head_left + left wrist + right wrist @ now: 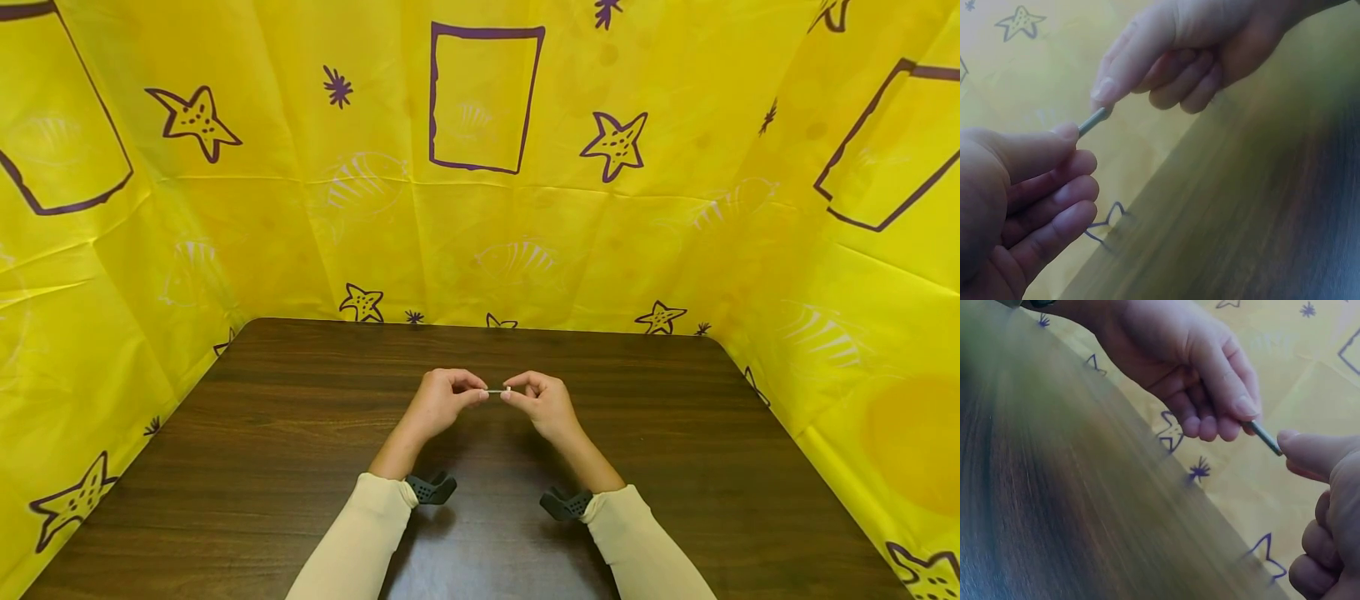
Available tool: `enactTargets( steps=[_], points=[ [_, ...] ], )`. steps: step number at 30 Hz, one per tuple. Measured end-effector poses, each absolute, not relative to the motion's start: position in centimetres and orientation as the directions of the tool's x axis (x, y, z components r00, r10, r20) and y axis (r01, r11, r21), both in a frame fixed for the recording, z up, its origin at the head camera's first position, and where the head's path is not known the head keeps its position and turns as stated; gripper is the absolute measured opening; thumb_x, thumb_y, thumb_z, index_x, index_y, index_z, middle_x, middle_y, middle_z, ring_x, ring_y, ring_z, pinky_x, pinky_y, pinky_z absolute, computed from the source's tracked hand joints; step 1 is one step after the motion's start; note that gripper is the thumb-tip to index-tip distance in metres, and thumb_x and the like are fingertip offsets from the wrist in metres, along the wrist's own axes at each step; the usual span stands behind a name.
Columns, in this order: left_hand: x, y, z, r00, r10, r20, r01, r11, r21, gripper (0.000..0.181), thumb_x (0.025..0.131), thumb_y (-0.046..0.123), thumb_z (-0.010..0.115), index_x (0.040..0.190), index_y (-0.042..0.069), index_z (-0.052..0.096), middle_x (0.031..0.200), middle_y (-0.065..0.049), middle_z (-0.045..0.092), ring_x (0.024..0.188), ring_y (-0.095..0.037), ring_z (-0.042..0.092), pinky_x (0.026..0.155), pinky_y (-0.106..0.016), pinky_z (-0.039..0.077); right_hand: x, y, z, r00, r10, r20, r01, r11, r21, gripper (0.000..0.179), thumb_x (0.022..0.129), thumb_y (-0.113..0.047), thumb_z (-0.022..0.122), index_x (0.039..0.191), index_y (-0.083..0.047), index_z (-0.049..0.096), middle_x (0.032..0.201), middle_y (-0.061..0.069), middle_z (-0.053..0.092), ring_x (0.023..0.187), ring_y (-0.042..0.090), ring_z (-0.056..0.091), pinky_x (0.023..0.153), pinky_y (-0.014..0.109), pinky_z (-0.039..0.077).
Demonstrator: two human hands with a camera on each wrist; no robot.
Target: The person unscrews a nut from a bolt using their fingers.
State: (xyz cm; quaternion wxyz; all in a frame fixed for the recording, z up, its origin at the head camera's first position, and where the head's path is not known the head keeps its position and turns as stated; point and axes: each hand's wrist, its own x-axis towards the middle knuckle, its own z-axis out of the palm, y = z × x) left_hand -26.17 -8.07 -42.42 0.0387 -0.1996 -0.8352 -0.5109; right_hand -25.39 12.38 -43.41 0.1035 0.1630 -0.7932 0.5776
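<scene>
A short, thin grey rod (pixel 496 391) spans the small gap between my two hands over the table. My left hand (pixel 442 402) pinches one end between thumb and forefinger. At the other end, the thumb and forefinger of my right hand (pixel 547 408) pinch it. In the left wrist view the rod (pixel 1092 122) slants up toward the right hand's fingertips, its middle showing bare. The right wrist view has the same rod (pixel 1264 437) sloping down to the right thumb. Both rod ends are partly covered by fingertips. A small pale spot shows by the right fingertips.
A dark wood-grain table (pixel 300 442) lies beneath both hands. Yellow sheeting (pixel 480 225) with starfish and fish drawings surrounds its back and sides. Each wrist wears a dark band (pixel 432 488), below pale sleeves (pixel 356 542).
</scene>
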Motion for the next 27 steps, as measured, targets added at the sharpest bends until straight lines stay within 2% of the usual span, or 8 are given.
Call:
enactTargets(
  steps=[8, 15, 19, 24, 27],
  points=[
    [-26.7, -8.7, -43.7, -0.933, 0.243, 0.267, 0.355, 0.479, 0.803, 0.011, 0.083, 0.020, 0.078, 0.084, 0.009, 0.076, 0.077, 0.006, 0.068, 0.067, -0.013, 0.056, 0.059, -0.029, 0.046, -26.2, 12.9, -45.0, -0.915, -0.110, 0.388, -0.396, 0.426, -0.813, 0.011, 0.081, -0.017, 0.080, 0.079, -0.008, 0.075, 0.050, -0.003, 0.038, 0.045, 0.004, 0.032, 0.045, 0.023, 0.025],
    [-26.9, -9.0, -44.5, -0.932, 0.286, 0.222, 0.346, 0.521, 0.780, 0.009, 0.082, 0.021, 0.080, 0.083, 0.013, 0.077, 0.079, 0.008, 0.068, 0.073, -0.013, 0.057, 0.066, -0.030, 0.048, -26.4, 13.2, -45.7, -0.902, -0.203, 0.382, -0.425, 0.587, -0.690, 0.025, 0.090, -0.030, 0.071, 0.074, -0.010, 0.070, 0.052, -0.009, 0.039, 0.048, 0.007, 0.036, 0.046, 0.024, 0.030],
    [-26.9, -9.1, -44.9, -0.929, 0.310, 0.202, 0.345, 0.529, 0.775, 0.005, 0.081, 0.018, 0.080, 0.080, 0.015, 0.076, 0.077, 0.007, 0.067, 0.072, -0.012, 0.057, 0.067, -0.030, 0.048, -26.5, 13.4, -46.1, -0.906, -0.272, 0.325, -0.421, 0.659, -0.623, 0.023, 0.092, -0.030, 0.068, 0.076, -0.013, 0.069, 0.055, -0.010, 0.043, 0.050, 0.007, 0.038, 0.048, 0.025, 0.033],
    [-26.9, -9.2, -45.2, -0.922, 0.337, 0.189, 0.355, 0.547, 0.758, 0.005, 0.080, 0.016, 0.081, 0.078, 0.016, 0.076, 0.075, 0.007, 0.068, 0.072, -0.010, 0.058, 0.067, -0.030, 0.048, -26.4, 13.4, -46.3, -0.913, -0.314, 0.261, -0.408, 0.727, -0.552, 0.009, 0.087, -0.026, 0.074, 0.083, -0.018, 0.073, 0.056, -0.011, 0.048, 0.051, 0.007, 0.042, 0.048, 0.026, 0.037],
    [-26.9, -9.2, -45.3, -0.922, 0.341, 0.185, 0.357, 0.555, 0.752, 0.005, 0.079, 0.016, 0.081, 0.078, 0.016, 0.076, 0.075, 0.008, 0.068, 0.072, -0.010, 0.057, 0.067, -0.030, 0.048, -26.4, 13.5, -46.3, -0.913, -0.335, 0.231, -0.407, 0.752, -0.518, 0.008, 0.084, -0.023, 0.077, 0.090, -0.018, 0.075, 0.059, -0.010, 0.052, 0.054, 0.008, 0.044, 0.051, 0.027, 0.040]
  ],
)
